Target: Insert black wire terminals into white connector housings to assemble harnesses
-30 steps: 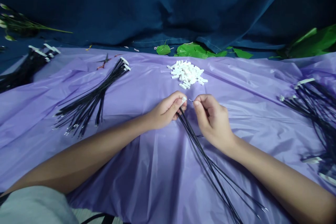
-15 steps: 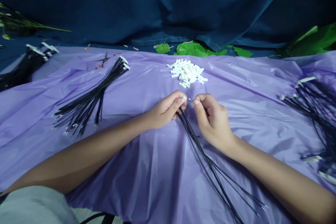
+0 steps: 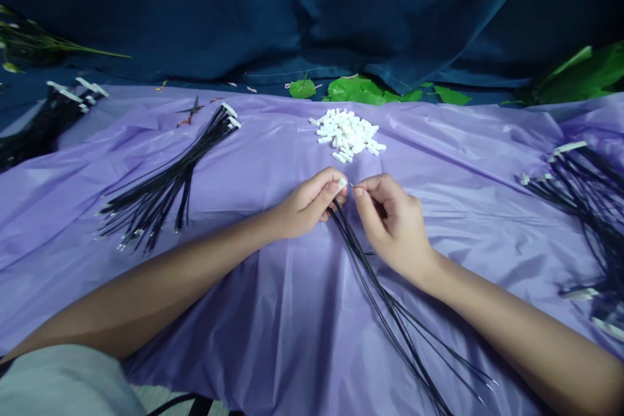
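My left hand (image 3: 312,203) is closed on a small white plastic connector (image 3: 342,183), pinched between thumb and forefinger. Several black wires (image 3: 363,266) run from under that hand down to the lower right, some with bare metal tips. My right hand (image 3: 394,224) pinches a black wire just behind its metal terminal (image 3: 351,184), which points at the connector. Only a tiny gap shows between terminal and connector; whether they touch I cannot tell. Beyond both hands lies a heap of white connectors (image 3: 348,133).
A bundle of black wires with white connectors (image 3: 170,175) lies on the left. More bundles sit at the far left (image 3: 39,117) and at the right edge (image 3: 589,208). Scissors (image 3: 191,112) and green leaves (image 3: 358,90) are along the back of the purple sheet (image 3: 273,169).
My right hand has moved slightly left, bringing the wire's metal terminal closer to the connector. My left hand stays where it was.
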Demonstrator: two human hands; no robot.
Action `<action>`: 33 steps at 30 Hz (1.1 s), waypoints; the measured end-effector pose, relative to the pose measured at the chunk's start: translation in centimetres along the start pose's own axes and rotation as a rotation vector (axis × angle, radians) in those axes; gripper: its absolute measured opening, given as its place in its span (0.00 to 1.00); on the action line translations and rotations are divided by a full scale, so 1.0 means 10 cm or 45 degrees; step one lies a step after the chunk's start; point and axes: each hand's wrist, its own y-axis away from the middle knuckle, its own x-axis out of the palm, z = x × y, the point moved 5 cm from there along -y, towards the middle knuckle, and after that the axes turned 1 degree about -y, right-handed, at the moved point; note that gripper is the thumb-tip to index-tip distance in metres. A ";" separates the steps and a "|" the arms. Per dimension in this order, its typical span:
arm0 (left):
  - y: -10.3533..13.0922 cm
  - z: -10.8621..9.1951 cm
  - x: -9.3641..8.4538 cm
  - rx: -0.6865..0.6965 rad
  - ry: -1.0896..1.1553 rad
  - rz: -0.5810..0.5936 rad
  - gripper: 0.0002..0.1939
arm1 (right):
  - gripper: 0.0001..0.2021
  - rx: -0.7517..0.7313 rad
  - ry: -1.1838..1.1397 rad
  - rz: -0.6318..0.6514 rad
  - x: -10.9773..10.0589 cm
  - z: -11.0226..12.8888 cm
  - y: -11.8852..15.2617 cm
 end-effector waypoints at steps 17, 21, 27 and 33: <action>0.01 -0.02 0.02 0.032 0.001 0.036 0.16 | 0.03 -0.103 0.231 -0.083 -0.01 0.08 0.05; 0.01 -0.05 0.02 0.062 0.003 0.029 0.16 | 0.04 -0.340 0.559 -0.214 -0.02 0.15 0.06; 0.02 -0.11 0.02 0.237 -0.079 0.010 0.14 | 0.08 -0.703 0.895 -0.351 -0.04 0.26 0.09; 0.05 -0.13 0.01 0.359 -0.187 -0.011 0.14 | 0.10 -0.800 0.905 -0.340 -0.05 0.29 0.09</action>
